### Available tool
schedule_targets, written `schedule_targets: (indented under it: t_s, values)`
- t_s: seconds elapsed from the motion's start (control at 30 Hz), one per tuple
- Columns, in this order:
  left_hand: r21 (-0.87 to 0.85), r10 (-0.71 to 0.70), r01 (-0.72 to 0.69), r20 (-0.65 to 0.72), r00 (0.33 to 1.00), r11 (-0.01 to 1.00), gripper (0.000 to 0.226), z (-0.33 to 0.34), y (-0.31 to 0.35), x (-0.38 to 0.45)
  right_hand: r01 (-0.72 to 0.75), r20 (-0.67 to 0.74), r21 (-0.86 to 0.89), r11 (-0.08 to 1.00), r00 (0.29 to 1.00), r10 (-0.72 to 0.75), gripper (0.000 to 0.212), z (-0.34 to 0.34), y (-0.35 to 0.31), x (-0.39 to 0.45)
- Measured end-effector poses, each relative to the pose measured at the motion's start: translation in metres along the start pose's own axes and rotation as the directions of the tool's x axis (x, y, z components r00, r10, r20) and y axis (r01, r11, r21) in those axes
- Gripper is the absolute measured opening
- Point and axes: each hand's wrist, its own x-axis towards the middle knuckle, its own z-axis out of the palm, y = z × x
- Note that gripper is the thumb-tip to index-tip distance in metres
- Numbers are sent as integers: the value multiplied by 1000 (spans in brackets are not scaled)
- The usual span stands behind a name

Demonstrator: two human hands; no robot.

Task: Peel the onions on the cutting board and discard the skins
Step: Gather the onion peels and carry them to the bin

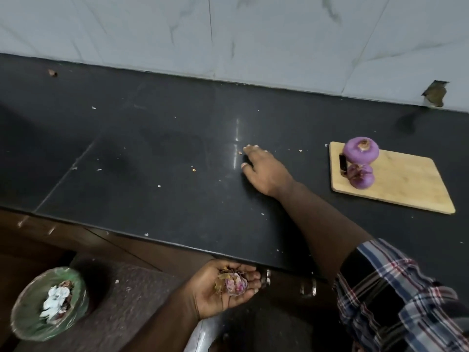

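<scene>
Down at the bottom left there's a small bin [49, 303] lined with a green bag, sitting on the floor below the counter, with white scraps and some dark reddish bits already in it.

Moving right, the person's left hand [225, 285] is held palm up just under the front edge of the black countertop [152, 153], well apart from the bin. The fingers are loosely cupped, and a little heap of onion skins [233, 283] sits right in the palm, pinkish-purple papery stuff with a few brown dry flakes, resting against the curled fingers rather than pinched by them.

Up on the counter, the right hand [264, 171] is reaching out to the left, palm down, fingers stretched fairly flat and close together with the fingertips touching or nearly touching the stone. It isn't holding anything. A tiny brown skin crumb [239, 152] lies just beside those fingertips, another crumb [194, 170] is a bit further left, and pale specks are scattered around the surface. The sleeve [396, 295] on that arm is plaid, pushed up.

Far right is the wooden cutting board [411, 184] with two peeled purple onions on it, well away from both hands: the bigger onion [361, 149] at the back corner, the smaller onion [361, 178] just in front, touching it. Behind everything is a white marble-look tiled wall [253, 34].
</scene>
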Motion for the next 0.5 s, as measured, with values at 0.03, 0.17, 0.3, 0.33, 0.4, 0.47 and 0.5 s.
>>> schedule_targets:
  t_s: [0.03, 0.17, 0.3, 0.33, 0.4, 0.47, 0.5]
  values:
    - [6, 0, 0, -3, 1000, 1000, 36, 0, -1, -1, 42, 17, -9, 999, 999, -42, 53, 3, -6, 3]
    - [-4, 24, -24, -21, 1000, 1000, 36, 2, 2, -7, 179, 98, 15, 984, 979, -180, 53, 4, -23, -6]
    - [-47, 44, -46, -58, 997, 998, 39, -3, 6, -12, 332, 203, 117, 936, 914, -350, 54, 10, -42, -62]
    - [-60, 49, -53, -64, 997, 997, 39, -5, 6, -13, 356, 226, 150, 922, 896, -383, 53, 10, -48, -79]
    - [-86, 67, -72, -65, 996, 994, 36, -7, 6, -16, 389, 245, 222, 894, 865, -438, 50, 9, -62, -114]
    - [-120, 99, -105, -59, 993, 987, 38, -9, 6, -19, 402, 253, 323, 857, 835, -488, 48, 11, -73, -139]
    - [-130, 114, -121, -56, 992, 984, 40, -9, 6, -20, 387, 254, 391, 835, 826, -502, 46, 12, -77, -146]
